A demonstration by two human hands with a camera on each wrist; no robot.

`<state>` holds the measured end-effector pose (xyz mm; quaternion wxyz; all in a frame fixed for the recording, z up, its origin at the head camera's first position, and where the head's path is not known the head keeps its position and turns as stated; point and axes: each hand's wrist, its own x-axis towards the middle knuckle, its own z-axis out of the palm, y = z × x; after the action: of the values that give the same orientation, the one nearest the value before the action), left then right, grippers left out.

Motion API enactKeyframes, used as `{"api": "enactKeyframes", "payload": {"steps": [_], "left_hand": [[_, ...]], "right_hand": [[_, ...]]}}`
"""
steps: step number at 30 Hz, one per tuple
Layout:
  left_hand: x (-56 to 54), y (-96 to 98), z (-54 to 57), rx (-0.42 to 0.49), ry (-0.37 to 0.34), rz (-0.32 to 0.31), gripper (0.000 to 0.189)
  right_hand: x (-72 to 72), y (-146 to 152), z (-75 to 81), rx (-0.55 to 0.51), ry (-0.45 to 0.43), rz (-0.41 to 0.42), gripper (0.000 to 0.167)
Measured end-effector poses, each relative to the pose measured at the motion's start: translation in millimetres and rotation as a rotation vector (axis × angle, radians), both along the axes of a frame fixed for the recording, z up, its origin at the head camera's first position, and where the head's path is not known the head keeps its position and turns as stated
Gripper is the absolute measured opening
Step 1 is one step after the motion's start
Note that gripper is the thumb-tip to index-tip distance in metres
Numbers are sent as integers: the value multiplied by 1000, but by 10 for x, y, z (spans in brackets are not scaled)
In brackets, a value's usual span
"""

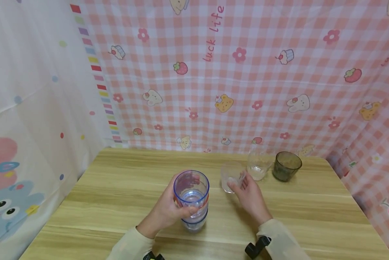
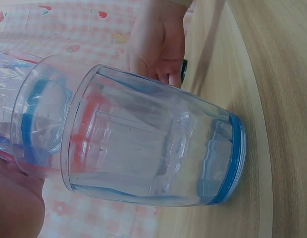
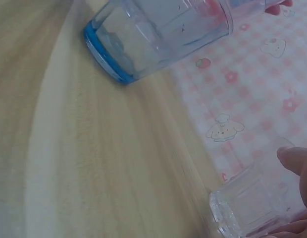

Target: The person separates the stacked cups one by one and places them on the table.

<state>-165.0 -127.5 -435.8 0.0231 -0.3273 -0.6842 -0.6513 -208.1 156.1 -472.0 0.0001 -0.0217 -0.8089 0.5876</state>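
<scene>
In the head view, my left hand (image 1: 168, 213) is wrapped around the upper part of a stack of clear plastic cups (image 1: 194, 225) with blue rims. The left wrist view shows the cups (image 2: 138, 144) nested one in another, the lowest with a blue base close to the tabletop. To the right of the stack, my right hand (image 1: 251, 196) grips a smaller clear cup (image 1: 228, 177) between thumb and fingers. That cup (image 3: 247, 203) has a thick, faceted base in the right wrist view. Whether it touches the table is hard to tell.
Behind my right hand stands another clear cup (image 1: 258, 171), with a dark smoky cup (image 1: 287, 167) to its right. The wooden table (image 1: 123, 187) meets a pink checked cloth (image 1: 168, 119) at the back; a white curtain hangs left.
</scene>
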Motion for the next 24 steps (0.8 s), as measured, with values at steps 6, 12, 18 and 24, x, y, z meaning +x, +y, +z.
{"api": "enactKeyframes", "payload": {"steps": [6,12,18,24], "left_hand": [[-3,-4,-11,2,3,5,88],[-9,-9,-19,-7,20,16,87],[-12,-11,-22,-4,24,9,87],[-12,-9,-18,-9,13,3,87]], "right_hand": [[-101,-23,-14,17,24,-12,82],[-192,-32,-15,35,36,-13,85],[-273,-52,-14,37,16,-28,85],[-347,-43,-63,67,24,-48,64]]}}
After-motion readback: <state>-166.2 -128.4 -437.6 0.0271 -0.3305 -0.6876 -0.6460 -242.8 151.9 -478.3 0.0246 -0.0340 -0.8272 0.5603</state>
